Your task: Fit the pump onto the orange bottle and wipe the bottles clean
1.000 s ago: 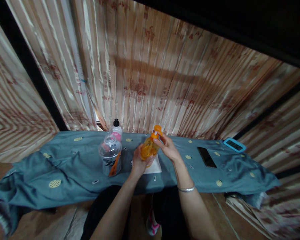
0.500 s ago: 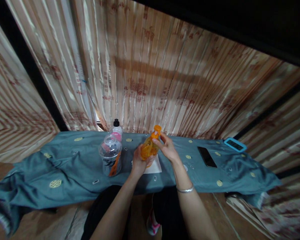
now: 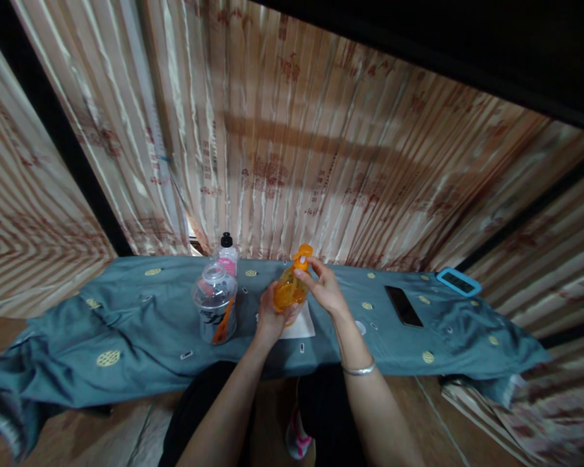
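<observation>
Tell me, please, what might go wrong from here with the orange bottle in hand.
The orange bottle leans in the left grip, so it might slip onto the white sheet below. The right grip is at the orange top; if that is loose, which I cannot tell, the bottle may leak. The clear container stands close to the left grip and could be knocked.

Left hand (image 3: 271, 312) and right hand (image 3: 327, 290): both bare. Left forearm (image 3: 236, 379) at 7 o'clock, right forearm (image 3: 382, 415) at 5, uncovered down to the frame edge. Single silver bangle (image 3: 359, 371) round the right one, 5 o'clock: thin, smooth, shiny band. Black trousers (image 3: 328, 415), plain, legs at 7 and 5:30. Shoe (image 3: 299, 442) at 6: pale grey, bright pink strap or trim, too blurred to tell which.
</observation>
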Motion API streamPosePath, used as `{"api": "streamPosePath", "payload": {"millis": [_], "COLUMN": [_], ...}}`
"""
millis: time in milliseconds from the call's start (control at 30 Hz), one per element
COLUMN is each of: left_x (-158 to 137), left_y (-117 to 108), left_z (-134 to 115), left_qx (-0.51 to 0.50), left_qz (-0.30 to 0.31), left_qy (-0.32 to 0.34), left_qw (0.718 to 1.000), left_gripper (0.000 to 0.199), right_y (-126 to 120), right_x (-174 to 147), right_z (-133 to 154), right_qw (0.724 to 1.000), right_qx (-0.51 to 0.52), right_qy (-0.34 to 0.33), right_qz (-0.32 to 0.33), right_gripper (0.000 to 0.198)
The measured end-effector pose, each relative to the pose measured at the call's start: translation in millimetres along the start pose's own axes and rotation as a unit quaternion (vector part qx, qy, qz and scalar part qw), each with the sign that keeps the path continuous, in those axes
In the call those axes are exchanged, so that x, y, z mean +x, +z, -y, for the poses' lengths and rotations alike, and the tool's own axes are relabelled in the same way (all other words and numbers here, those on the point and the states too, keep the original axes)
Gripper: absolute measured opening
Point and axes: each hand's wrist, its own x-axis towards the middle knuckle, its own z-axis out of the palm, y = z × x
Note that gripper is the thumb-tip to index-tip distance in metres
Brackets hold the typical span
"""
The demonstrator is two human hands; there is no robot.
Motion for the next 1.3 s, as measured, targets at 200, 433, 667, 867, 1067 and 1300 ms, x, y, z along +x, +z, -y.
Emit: {"api": "streamPosePath", "payload": {"millis": [200,433,667,867,1067,1300], "left_x": [0.0,-0.2,-2.9,-3.9,-1.2,2.3], "left_y": [0.2,1.2,5.0,6.9,3.6,0.5], "left_z": [1.8,0.3,2.9,8.1,0.7,0.0], "left_qx": [0.000,-0.001,0.011,0.019,0.019,0.004], "left_qz": [0.000,-0.003,-0.014,-0.019,-0.011,-0.011], "left_qy": [-0.015,-0.011,0.003,0.008,0.016,0.032], "left_qw": [1.000,1.000,1.000,1.000,1.000,0.999], "left_gripper": [0.060,0.059,0.055,0.058,0.051,0.055], "right_y": [3.4,3.1,13.8,22.7,28.6,24.0], "right_x": [-3.0,-2.4,-6.4,-12.0,-12.9,-21.3], "right_z": [10.3,3.5,1.5,3.1,6.5,13.8], "right_qw": [0.997,0.999,0.993,0.985,0.979,0.984], "right_qx": [-0.055,-0.022,-0.041,-0.061,-0.080,-0.099], "right_qy": [0.023,-0.035,-0.040,-0.024,-0.003,0.022], "right_qz": [-0.058,-0.024,-0.101,-0.158,-0.185,-0.147], "right_gripper": [0.041,0.038,0.037,0.038,0.039,0.043]}}
